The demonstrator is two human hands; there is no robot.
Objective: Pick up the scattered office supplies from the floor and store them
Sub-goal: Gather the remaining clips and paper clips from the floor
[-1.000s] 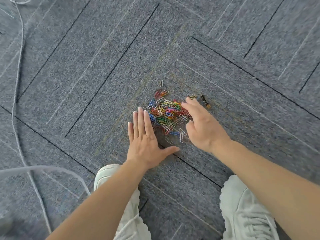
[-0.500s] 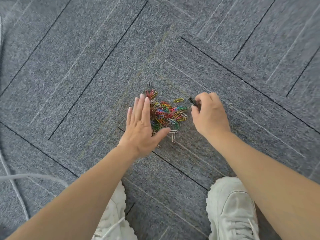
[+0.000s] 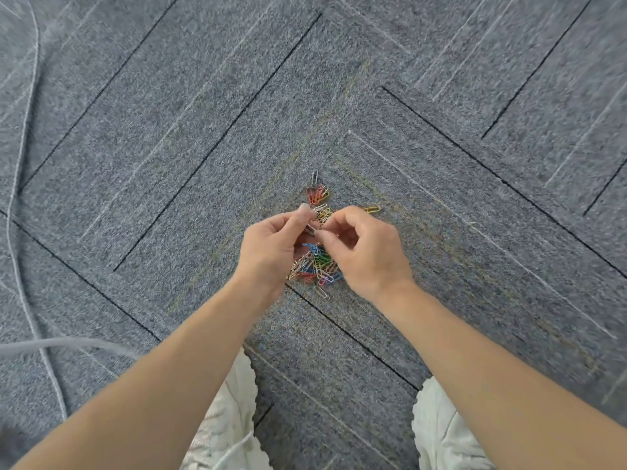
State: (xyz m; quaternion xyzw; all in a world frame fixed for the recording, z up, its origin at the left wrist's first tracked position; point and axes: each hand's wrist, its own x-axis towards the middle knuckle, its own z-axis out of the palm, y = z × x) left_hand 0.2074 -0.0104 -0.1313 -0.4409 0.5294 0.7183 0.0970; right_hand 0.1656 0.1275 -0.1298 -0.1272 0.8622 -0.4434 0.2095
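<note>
pinching a small dark item (image 3: 309, 228) (unidentifiable), left hand (image 3: 271, 247) and right hand (image 3: 368, 254) meet. multicoloured wire paper clips (image 3: 320, 264) lie heaped beneath.

The camera sits on the person's head and looks steeply down at the gray carpet (image 3: 169, 164) from close range. Both forearms enter from the bottom edge. The left hand (image 3: 271, 249) and right hand (image 3: 366, 252) meet mid-frame. White shoes (image 3: 230, 418) sit at the bottom edge. The wide lens bends the carpet lines outward.
</note>
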